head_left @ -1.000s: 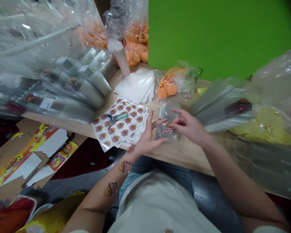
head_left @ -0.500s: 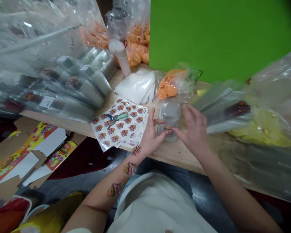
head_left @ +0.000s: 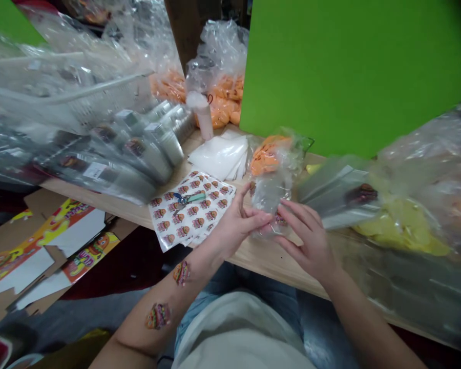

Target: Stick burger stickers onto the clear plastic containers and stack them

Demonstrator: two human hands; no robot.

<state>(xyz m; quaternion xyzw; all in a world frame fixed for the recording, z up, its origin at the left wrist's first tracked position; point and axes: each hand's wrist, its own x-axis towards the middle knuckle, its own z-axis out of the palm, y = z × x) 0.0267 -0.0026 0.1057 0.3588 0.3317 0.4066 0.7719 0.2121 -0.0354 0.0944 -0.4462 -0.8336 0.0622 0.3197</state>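
A small clear plastic clamshell box is lifted off the wooden table, tilted up between both hands. My left hand pinches its lower left edge with thumb and fingers. My right hand closes its fingers on the lower right edge, where a burger sticker partly shows. Two more burger stickers cling to my left forearm. A sheet of burger stickers lies left of my hands with small scissors on top.
Bags of orange pieces and yellow pieces sit behind and to the right. Stacks of clear boxes in plastic wrap fill the left. White sheets, a white tube and a green board stand behind. Printed cardboard lies on the floor.
The clear box has been raised from the table and tilted up. Both hands have closed on its lower edges. The camera view shifted slightly downward.
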